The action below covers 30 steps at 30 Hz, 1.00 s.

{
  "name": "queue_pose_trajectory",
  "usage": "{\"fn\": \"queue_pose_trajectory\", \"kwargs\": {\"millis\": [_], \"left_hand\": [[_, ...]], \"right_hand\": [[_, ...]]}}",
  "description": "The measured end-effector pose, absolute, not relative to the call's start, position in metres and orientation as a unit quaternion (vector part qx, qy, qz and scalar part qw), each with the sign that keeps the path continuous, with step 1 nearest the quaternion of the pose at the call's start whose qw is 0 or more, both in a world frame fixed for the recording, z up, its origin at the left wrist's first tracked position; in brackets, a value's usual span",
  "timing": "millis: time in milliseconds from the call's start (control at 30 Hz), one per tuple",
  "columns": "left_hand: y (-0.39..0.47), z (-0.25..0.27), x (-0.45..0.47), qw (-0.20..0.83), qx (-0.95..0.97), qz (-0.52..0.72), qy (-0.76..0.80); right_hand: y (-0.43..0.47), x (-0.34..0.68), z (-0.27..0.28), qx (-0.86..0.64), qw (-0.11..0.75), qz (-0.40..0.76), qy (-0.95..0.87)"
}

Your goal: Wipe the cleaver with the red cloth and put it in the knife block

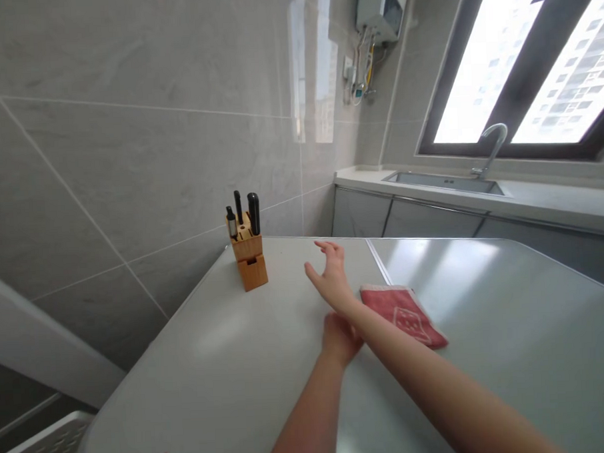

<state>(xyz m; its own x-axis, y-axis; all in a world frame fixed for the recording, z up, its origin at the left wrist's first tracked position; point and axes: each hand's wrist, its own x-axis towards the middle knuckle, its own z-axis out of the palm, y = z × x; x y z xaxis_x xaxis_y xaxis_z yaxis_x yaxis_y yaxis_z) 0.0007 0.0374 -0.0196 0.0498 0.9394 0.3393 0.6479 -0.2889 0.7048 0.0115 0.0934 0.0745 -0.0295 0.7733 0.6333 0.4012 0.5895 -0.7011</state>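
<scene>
My right hand is raised over the table, thumb and fingers apart, and nothing is in it. Crossing beneath my right wrist, my left hand looks bent, but its fingers are hidden behind the right forearm. Whether it grips that forearm or only rests against it, I cannot tell. A folded red towel with a pale border and pattern lies just right of my hands, partly behind the right forearm. Left of the right hand, apart from it, stands a wooden knife block with several black-handled tools in its slots.
The light grey table meets a tiled wall at left, with a seam across its top. Beyond it stands a counter with a sink and curved faucet under a window. A perforated chair seat shows at lower left.
</scene>
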Motion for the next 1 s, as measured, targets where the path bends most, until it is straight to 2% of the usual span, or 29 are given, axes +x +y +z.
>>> {"fn": "queue_pose_trajectory", "kwargs": {"millis": [167, 300, 500, 633, 867, 1000], "left_hand": [[0.034, -0.006, 0.002, 0.087, 0.727, 0.392, 0.557], [0.037, -0.001, 0.005, 0.078, 0.744, 0.36, 0.557], [0.035, 0.0, 0.015, 0.031, 0.747, 0.288, 0.599], [0.035, -0.001, 0.026, -0.022, 0.718, 0.255, 0.647], [0.051, -0.012, 0.034, 0.089, 0.71, 0.239, 0.656], [0.061, -0.019, 0.037, 0.186, 0.691, 0.321, 0.621]], "right_hand": [[0.081, 0.155, 0.032, -0.48, 0.561, 0.062, -0.672], [0.067, 0.231, 0.005, -0.542, 0.56, 0.014, -0.627], [0.056, 0.25, -0.007, -0.555, 0.563, 0.013, -0.613], [0.052, 0.238, -0.009, -0.559, 0.513, 0.033, -0.65], [0.051, 0.234, -0.013, -0.619, 0.375, 0.048, -0.688], [0.052, 0.234, -0.013, -0.618, 0.349, 0.037, -0.704]]}}
